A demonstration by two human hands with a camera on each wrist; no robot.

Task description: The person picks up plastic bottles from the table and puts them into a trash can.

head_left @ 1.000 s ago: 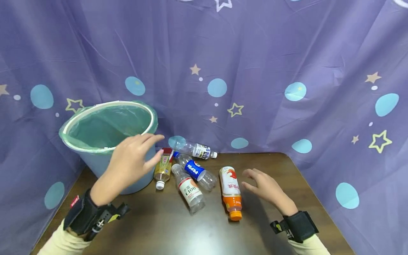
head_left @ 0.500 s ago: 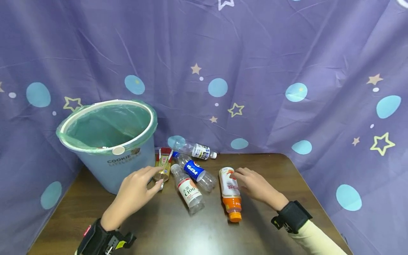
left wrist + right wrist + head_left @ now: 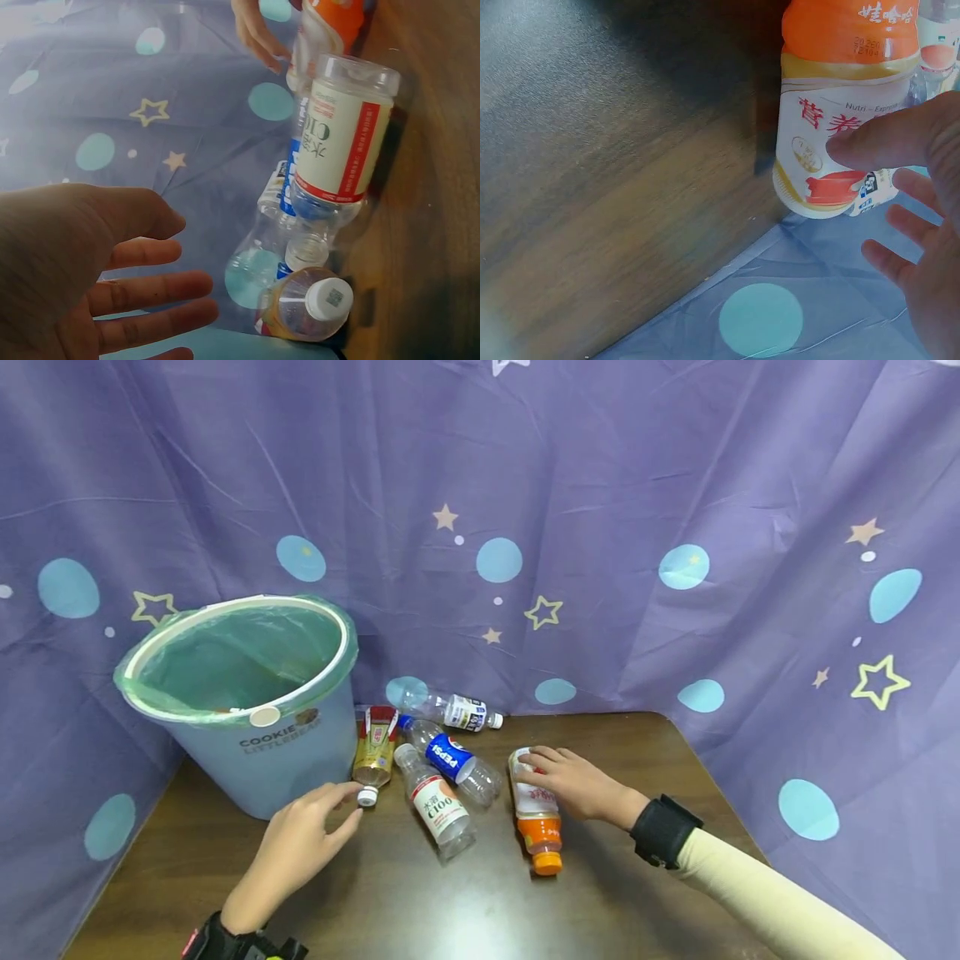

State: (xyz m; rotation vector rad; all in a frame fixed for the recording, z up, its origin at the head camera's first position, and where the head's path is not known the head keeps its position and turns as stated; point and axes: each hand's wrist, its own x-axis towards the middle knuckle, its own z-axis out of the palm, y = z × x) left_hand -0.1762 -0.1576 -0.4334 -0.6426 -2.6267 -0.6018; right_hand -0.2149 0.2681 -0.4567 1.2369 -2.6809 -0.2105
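Observation:
My right hand (image 3: 577, 783) is over a white and orange drink bottle (image 3: 542, 833) lying on the table, fingers across its upper part. In the right wrist view its thumb (image 3: 877, 142) overlaps the label, and the other fingers are spread apart; firm contact cannot be told. My left hand (image 3: 300, 839) has its fingers extended just short of the white cap of a gold-labelled bottle (image 3: 372, 753), holding nothing. Beside that bottle lie a clear C100 bottle (image 3: 437, 806) and a blue-labelled Pepsi bottle (image 3: 451, 758). Another clear bottle (image 3: 465, 713) lies behind them.
A blue bin (image 3: 281, 768) with a green liner stands at the table's left, its opening upward, with something pale and orange partly visible inside. A purple patterned curtain (image 3: 615, 635) hangs along the back of the brown table (image 3: 645, 893).
My left hand has come down from in front of the bin to near the gold-labelled bottle's cap. My right hand has moved left, from beside the white and orange bottle to over it.

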